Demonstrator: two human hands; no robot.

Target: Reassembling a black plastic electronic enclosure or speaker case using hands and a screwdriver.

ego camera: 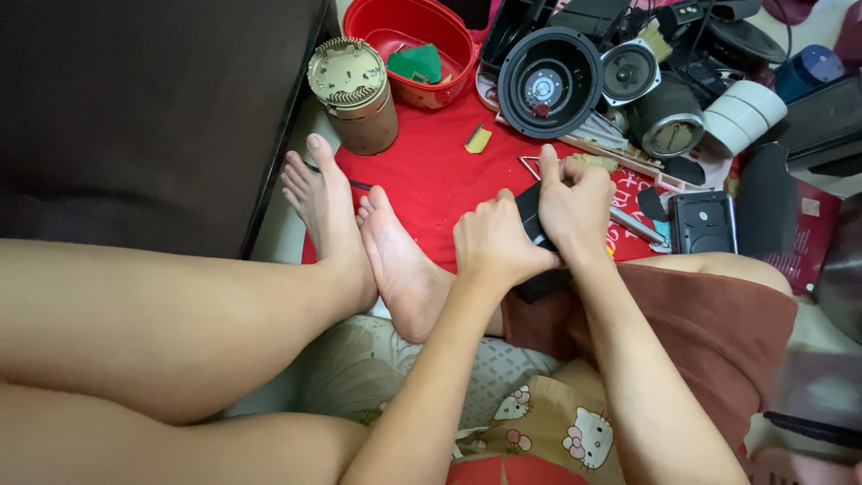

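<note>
My left hand and right hand both clamp 1 small black device; it's probably unopened yet, mostly hidden. Loose speakers lie beyond.

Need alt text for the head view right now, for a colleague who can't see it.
Seen from above, the left hand and right hand together grip a small black device over a red cloth. Beyond them lie loose speakers, a red bowl and a tan ribbed canister; bare feet rest at left.
</note>
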